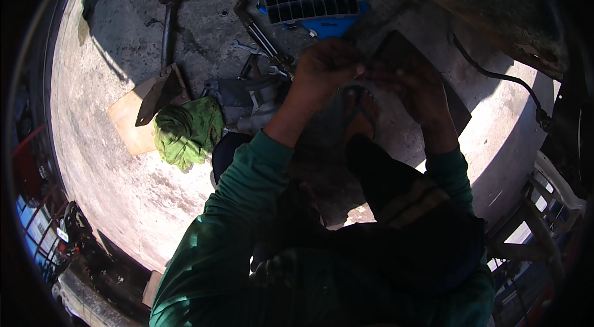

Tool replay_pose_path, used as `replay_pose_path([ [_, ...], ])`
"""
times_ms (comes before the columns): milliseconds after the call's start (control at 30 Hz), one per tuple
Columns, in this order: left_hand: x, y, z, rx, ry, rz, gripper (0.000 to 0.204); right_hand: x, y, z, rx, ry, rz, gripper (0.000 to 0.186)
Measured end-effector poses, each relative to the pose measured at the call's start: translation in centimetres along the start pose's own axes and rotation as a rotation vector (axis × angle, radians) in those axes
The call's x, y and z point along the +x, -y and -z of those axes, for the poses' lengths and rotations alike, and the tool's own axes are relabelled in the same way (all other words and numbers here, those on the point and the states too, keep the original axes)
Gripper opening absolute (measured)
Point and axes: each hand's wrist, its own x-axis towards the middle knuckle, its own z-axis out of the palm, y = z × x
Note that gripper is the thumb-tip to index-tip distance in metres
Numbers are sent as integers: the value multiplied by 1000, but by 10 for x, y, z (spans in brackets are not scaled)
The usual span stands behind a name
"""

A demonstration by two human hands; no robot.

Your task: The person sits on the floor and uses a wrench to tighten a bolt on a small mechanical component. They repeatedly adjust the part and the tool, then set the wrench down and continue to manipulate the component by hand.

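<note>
My left hand (325, 67) and my right hand (421, 89) meet in front of me, above a foot in a sandal (362, 113). The left fingers are pinched together, their tips touching those of the right. Fingers of the right hand reach leftward and are bent into the pinch. Whatever lies between the fingertips is too small and dark to make out. Left of the hands, a grey metal casting (266, 101) rests on the concrete floor. Beyond it are a spanner (247, 48) and a long-handled tool (260, 36).
A compartment case (309, 2) of small dark parts lies on a blue sheet (337, 27). Leftward are a hammer (168, 30), a flat metal blade (162, 95) and a green cloth (192, 132). On the right are a dark plate (458, 101), a cable (495, 73) and a large rusty body (495, 11).
</note>
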Motion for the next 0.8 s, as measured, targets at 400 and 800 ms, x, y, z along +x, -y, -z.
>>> replay_pose_path([
  [400,1,2,-1,42,-6,21,29,1,1,-2,58,-47,4,35],
  [800,-1,-1,1,11,-20,7,26,-1,9,-17,-135,-85,26,25],
])
